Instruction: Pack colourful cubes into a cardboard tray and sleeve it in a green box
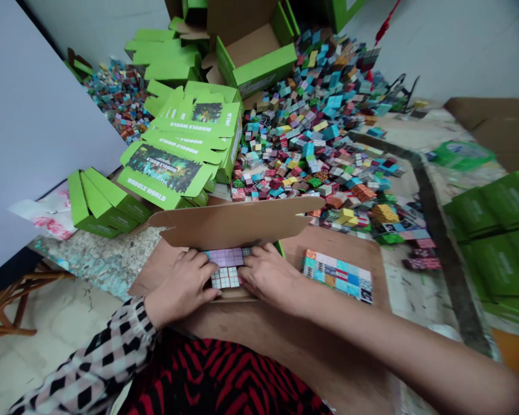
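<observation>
An open cardboard box (237, 222) lies in front of me, its brown lid raised at the back. Inside it sits a packed block of small patterned cubes (226, 259), purple towards the back and white gridded in front. My left hand (184, 285) grips the left end of these cubes with bent fingers, the thumb at the front. At their right end my right hand (270, 276) presses in with curled fingers. Some fingertips are hidden inside the box. To the right of my right hand, a flat rectangular layer of colourful cubes (337, 274) rests on a brown cardboard sheet (367, 249).
A large heap of loose cubes (303, 138) spreads behind the box. Flattened green boxes (164, 164) are stacked at left, beside folded green boxes (106, 202). Green packed boxes (497, 230) stand at right, past a dark raised strip (441, 230). A wooden stool (17, 300) is lower left.
</observation>
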Demonstrator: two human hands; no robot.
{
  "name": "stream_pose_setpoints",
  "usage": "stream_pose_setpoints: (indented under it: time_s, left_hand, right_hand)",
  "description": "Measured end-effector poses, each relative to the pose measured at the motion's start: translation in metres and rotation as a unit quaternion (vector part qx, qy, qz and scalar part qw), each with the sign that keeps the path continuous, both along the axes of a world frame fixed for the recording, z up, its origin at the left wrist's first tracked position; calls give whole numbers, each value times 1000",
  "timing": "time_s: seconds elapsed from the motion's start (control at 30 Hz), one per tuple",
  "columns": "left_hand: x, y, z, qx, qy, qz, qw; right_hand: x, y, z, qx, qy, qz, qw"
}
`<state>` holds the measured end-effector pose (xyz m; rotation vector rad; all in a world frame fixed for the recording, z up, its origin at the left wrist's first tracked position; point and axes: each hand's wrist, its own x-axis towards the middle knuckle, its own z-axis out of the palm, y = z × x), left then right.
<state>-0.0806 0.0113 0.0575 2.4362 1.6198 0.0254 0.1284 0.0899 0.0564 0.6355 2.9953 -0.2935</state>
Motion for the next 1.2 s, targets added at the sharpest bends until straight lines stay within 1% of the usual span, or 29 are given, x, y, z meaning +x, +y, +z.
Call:
stream_pose_setpoints:
  time_s: [0.13, 0.33, 0.43, 0.63, 0.77, 0.87, 0.93, 1.07, 1.2]
  left_hand:
    - [1, 1, -1, 9, 0, 0, 1000]
    - [7, 4, -4, 34, 2, -38, 999]
    - [10, 5, -6, 38, 9, -49, 998]
    - [11, 3, -9, 46, 9, -53, 997]
    - [11, 2, -11, 61, 3, -51, 997]
    - [9, 2, -9, 62, -13, -52, 997]
    - [3, 1, -5, 73, -35, -42, 996]
    - [-13, -5, -1, 132, -106, 13, 985]
    - [-25, -14, -6, 163, -144, 38, 975]
  right_hand:
    - [-2, 0, -1, -2, 1, -2, 1000]
    - [2, 0, 3, -20, -2, -31, 999]
    - [4, -1, 6, -31, -6, -33, 999]
    - [6, -1, 4, -30, -14, -57, 998]
    - [6, 0, 3, -17, -8, -58, 998]
    - [7, -1, 6, -10, 2, -53, 999]
    - [8, -1, 8, 1, 14, -57, 998]
    - [8, 0, 8, 20, 23, -60, 998]
    - [2, 1, 1, 29, -3, -51, 998]
